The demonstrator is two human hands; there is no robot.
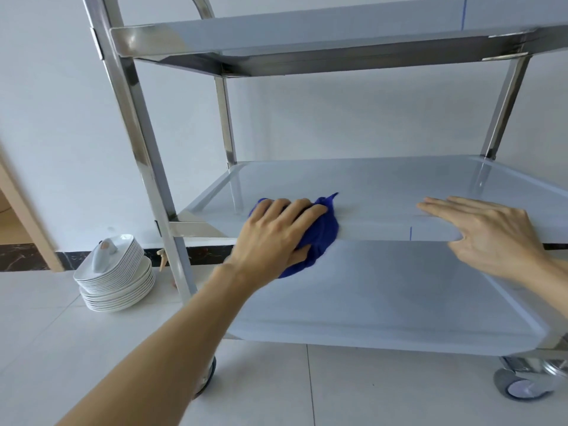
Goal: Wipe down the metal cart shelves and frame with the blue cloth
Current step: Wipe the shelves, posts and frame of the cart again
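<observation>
- Pressing the blue cloth (322,232) onto the front lip of the middle shelf (384,186), the left hand (276,232) has fingers curled over the bunched fabric, thumb under it; cloth wraps the edge, part on the tray, part hanging below
- right hand (491,232) flat and empty, fingers spread, palm resting on the same front lip, well to the right of the cloth; likely bracing the cart
- key relation: shelf's long axis runs left-right across the view; unwiped run of lip lies to the right of the cloth, between the two hands; left hand is the one on the cloth, so a rightward sweep looks like the next stroke
- shelves: smooth pale trays with raised rims, glossy; bottom shelf (399,302) and top shelf (307,32) bare
- frame uprights (135,118) polished square steel, mirror-like; caster (522,385) at lower right
- stack of white plates (116,284) on tiled floor left of cart, clear of the work
</observation>
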